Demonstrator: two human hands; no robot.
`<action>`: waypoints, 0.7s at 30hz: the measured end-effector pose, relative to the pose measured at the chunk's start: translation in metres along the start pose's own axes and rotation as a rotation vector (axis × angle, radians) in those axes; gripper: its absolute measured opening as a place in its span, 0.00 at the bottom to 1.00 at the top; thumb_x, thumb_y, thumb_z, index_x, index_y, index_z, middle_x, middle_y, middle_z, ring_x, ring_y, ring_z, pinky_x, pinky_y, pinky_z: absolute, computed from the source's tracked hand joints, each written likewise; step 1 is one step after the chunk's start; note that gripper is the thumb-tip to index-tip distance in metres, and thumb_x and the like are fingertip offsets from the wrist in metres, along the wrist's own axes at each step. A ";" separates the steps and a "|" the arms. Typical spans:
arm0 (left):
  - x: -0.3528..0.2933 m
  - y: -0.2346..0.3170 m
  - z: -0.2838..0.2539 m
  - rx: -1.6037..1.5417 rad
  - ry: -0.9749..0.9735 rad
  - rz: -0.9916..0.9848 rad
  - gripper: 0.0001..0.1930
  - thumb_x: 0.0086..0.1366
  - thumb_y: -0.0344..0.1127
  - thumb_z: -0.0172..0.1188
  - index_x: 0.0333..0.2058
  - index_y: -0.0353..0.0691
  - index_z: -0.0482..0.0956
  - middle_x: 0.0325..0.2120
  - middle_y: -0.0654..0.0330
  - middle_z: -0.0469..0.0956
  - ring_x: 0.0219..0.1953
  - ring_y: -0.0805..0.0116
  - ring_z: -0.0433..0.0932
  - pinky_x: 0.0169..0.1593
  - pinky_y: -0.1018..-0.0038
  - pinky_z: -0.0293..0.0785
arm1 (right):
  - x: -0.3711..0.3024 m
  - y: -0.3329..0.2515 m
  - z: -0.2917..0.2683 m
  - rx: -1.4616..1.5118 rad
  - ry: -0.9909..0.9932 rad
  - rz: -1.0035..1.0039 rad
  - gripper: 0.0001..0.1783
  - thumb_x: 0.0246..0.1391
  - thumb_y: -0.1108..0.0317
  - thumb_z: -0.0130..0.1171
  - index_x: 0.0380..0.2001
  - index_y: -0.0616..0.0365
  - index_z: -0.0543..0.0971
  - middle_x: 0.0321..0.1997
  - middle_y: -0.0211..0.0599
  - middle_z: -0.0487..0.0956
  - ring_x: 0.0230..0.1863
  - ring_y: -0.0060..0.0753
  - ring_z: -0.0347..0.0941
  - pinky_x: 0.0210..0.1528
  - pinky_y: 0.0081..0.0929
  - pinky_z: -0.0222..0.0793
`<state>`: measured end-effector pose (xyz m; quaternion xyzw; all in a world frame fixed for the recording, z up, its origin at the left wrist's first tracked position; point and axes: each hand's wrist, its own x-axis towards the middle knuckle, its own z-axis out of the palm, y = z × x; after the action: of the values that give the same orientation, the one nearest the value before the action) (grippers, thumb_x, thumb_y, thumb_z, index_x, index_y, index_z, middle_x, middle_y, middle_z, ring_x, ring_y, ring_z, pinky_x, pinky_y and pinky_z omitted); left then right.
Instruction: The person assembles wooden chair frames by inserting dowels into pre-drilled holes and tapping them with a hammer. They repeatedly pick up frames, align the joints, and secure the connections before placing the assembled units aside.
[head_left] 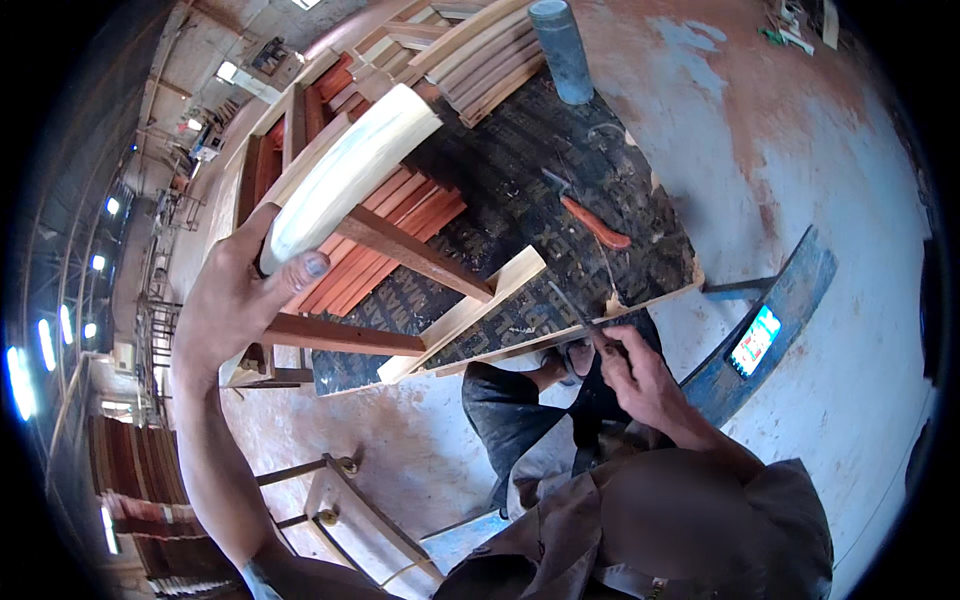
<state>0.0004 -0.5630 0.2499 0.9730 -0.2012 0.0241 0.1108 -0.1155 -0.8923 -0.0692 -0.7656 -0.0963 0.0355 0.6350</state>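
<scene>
My left hand grips the near end of a pale curved wooden piece, which stands up off a red-brown wooden frame lying on a dark worktop. My right hand is at the worktop's near edge, pinching a thin dark nail or metal pin between its fingers. A pale wooden slat lies between the two hands. A hammer with an orange handle rests on the worktop beyond my right hand.
Stacked curved wooden parts and a grey cylinder sit at the worktop's far end. A phone with a lit screen lies on a blue bench at the right. A wooden frame lies on the floor below.
</scene>
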 end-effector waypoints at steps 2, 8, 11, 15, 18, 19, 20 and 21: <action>0.009 0.010 -0.009 0.075 -0.074 -0.071 0.39 0.66 0.69 0.62 0.46 0.29 0.83 0.22 0.51 0.81 0.28 0.65 0.80 0.31 0.66 0.73 | 0.004 -0.002 0.016 -0.046 0.052 -0.104 0.16 0.70 0.75 0.51 0.58 0.64 0.66 0.34 0.44 0.78 0.33 0.39 0.78 0.38 0.36 0.75; 0.025 0.001 -0.004 -0.021 -0.091 -0.258 0.34 0.70 0.63 0.61 0.47 0.28 0.82 0.23 0.59 0.77 0.30 0.75 0.77 0.34 0.73 0.71 | 0.026 -0.020 0.024 -0.301 0.105 -0.247 0.26 0.61 0.76 0.58 0.62 0.62 0.69 0.41 0.56 0.80 0.36 0.59 0.82 0.39 0.48 0.80; 0.025 -0.001 -0.001 -0.157 -0.074 -0.291 0.33 0.69 0.62 0.62 0.47 0.29 0.83 0.22 0.62 0.76 0.25 0.79 0.74 0.28 0.77 0.68 | 0.031 -0.030 0.020 -0.389 0.045 -0.217 0.29 0.60 0.75 0.58 0.66 0.59 0.72 0.39 0.55 0.80 0.35 0.59 0.81 0.36 0.49 0.80; 0.027 -0.007 0.012 -0.257 0.042 -0.149 0.32 0.69 0.61 0.64 0.47 0.29 0.82 0.24 0.63 0.76 0.23 0.78 0.71 0.27 0.76 0.65 | 0.042 -0.034 0.032 -0.415 0.034 -0.244 0.30 0.60 0.76 0.58 0.67 0.56 0.73 0.36 0.52 0.78 0.32 0.59 0.80 0.32 0.48 0.79; 0.028 -0.009 0.001 -0.243 -0.062 -0.161 0.33 0.70 0.57 0.64 0.55 0.27 0.81 0.36 0.51 0.86 0.39 0.67 0.82 0.44 0.69 0.76 | 0.046 -0.027 0.044 -0.470 0.004 -0.231 0.30 0.60 0.75 0.58 0.66 0.57 0.74 0.37 0.54 0.77 0.31 0.59 0.79 0.31 0.46 0.80; 0.027 -0.007 0.000 -0.230 -0.052 -0.167 0.33 0.70 0.57 0.64 0.54 0.27 0.81 0.36 0.51 0.86 0.38 0.67 0.82 0.44 0.69 0.76 | 0.046 -0.027 0.048 -0.501 -0.006 -0.232 0.30 0.59 0.75 0.59 0.66 0.57 0.74 0.37 0.55 0.77 0.31 0.59 0.79 0.31 0.45 0.80; 0.026 -0.005 0.000 -0.217 -0.043 -0.173 0.33 0.70 0.58 0.64 0.54 0.27 0.81 0.35 0.51 0.86 0.38 0.68 0.82 0.44 0.69 0.76 | 0.046 -0.027 0.050 -0.516 -0.013 -0.235 0.30 0.59 0.75 0.59 0.66 0.58 0.74 0.37 0.55 0.77 0.30 0.58 0.79 0.31 0.45 0.80; 0.024 -0.003 0.001 -0.204 -0.033 -0.179 0.33 0.70 0.58 0.64 0.54 0.27 0.81 0.35 0.51 0.86 0.38 0.68 0.82 0.44 0.69 0.77 | 0.046 -0.028 0.051 -0.530 -0.020 -0.238 0.30 0.58 0.75 0.59 0.66 0.59 0.74 0.37 0.55 0.77 0.30 0.57 0.79 0.31 0.44 0.80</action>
<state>0.0238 -0.5704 0.2509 0.9710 -0.1166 -0.0224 0.2074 -0.0826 -0.8298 -0.0484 -0.8878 -0.1977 -0.0581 0.4115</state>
